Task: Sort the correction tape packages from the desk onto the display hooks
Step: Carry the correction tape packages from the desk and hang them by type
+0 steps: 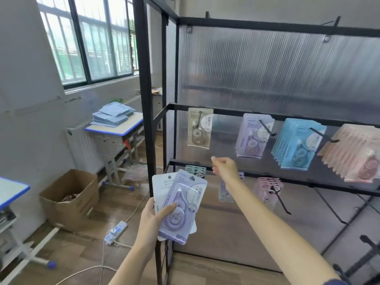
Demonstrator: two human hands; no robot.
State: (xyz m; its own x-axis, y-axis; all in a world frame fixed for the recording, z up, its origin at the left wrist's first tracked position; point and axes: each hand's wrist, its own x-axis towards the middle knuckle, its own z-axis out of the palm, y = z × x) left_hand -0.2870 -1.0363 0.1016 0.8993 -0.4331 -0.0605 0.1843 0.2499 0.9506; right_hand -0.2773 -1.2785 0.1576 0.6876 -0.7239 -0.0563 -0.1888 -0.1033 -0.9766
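My left hand (153, 218) grips a small stack of correction tape packages (181, 204), a purple one on top of a white-backed one. My right hand (225, 167) is stretched toward the display rack, fingers loosely curled and holding nothing, just below a single beige package (199, 128) hanging on the leftmost hook. Further right hang purple packages (254, 136), blue packages (296, 144) and pink packages (353, 153). On the lower rail hang green packages (195, 170) and pink packages (267, 188); another package is partly hidden behind my right forearm.
The black metal rack frame (145, 99) stands between me and the room. Bare hooks (329, 206) stick out at lower right. A desk (115, 128) with blue stacks, a cardboard box (72, 200) and a power strip (116, 231) with cords lie at left.
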